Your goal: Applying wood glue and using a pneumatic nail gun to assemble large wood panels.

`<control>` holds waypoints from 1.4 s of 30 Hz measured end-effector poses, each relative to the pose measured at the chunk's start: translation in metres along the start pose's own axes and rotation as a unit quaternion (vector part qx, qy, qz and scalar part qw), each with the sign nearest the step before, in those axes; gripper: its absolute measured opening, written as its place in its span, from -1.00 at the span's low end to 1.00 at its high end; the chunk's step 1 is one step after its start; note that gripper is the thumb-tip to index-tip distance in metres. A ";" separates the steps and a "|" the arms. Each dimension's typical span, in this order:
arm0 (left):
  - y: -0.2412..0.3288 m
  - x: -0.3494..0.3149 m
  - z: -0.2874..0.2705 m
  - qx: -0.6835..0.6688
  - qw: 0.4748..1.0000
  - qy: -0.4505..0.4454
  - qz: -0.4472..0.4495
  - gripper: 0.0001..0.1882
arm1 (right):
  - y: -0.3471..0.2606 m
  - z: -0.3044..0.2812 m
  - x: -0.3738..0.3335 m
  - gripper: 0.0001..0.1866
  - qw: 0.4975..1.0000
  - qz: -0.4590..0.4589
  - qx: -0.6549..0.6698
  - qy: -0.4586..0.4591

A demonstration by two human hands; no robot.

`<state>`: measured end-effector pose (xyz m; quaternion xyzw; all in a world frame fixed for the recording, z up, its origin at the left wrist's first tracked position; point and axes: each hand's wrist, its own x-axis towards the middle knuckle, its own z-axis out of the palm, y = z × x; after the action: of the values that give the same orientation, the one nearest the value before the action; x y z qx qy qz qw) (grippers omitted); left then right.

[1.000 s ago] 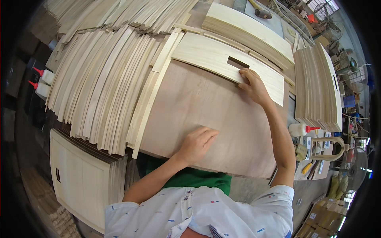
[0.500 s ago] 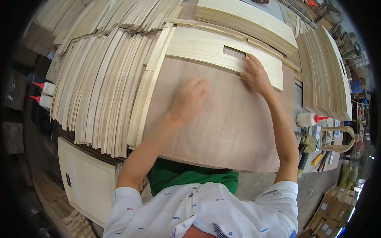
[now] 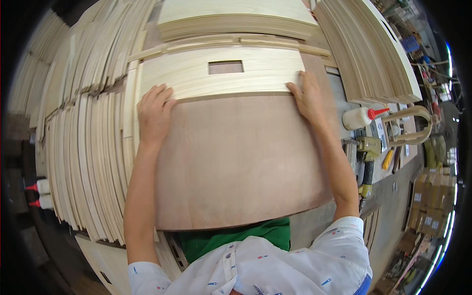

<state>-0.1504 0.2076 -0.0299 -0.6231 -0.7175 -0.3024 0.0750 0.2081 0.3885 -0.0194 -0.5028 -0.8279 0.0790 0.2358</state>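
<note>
A pale wooden panel [image 3: 187, 73] with a rectangular cut-out lies on a brown board [image 3: 241, 157], its far edge along thin wooden strips [image 3: 196, 45]. My left hand [image 3: 155, 115] grips its near left corner, fingers over the top and thumb by the near edge. At the other end, my right hand [image 3: 309, 98] holds the near right corner, with the thumb at the near edge and the fingers along the end. The undersides of both grips are hidden.
Stacked thin slats [image 3: 86, 162] fill the left side. Panel stacks stand behind [image 3: 236, 24] and at the right [image 3: 366, 54]. Right of the board are a white glue bottle [image 3: 356, 119] with a red nozzle, a nail gun [image 3: 368, 147] and a curved wooden frame [image 3: 418, 123].
My left hand has moved left, from above the board onto the panel's left corner. My right hand has shifted from near the cut-out to the right end. The view has turned.
</note>
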 end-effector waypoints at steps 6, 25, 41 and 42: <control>0.002 0.054 -0.014 -0.139 0.970 -0.119 -0.158 -0.50 | 0.047 -0.015 0.071 -0.50 0.987 0.039 0.070 0.141; -0.082 0.226 0.033 -0.134 0.967 0.005 -0.219 -0.27 | 0.091 -0.023 0.232 -0.57 0.984 0.158 0.080 0.027; 0.041 -0.088 -0.118 -0.264 0.900 -0.047 -0.343 -0.47 | 0.018 -0.099 -0.121 -0.54 0.826 0.265 0.497 0.014; 0.047 -0.101 -0.119 -0.246 0.897 -0.072 -0.361 -0.46 | 0.015 -0.096 -0.137 -0.54 0.826 0.260 0.500 0.008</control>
<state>-0.1165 0.0608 0.0333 -0.3403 -0.7989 -0.4302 -0.2467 0.3176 0.2665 0.0161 -0.5129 -0.5120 0.5368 0.4321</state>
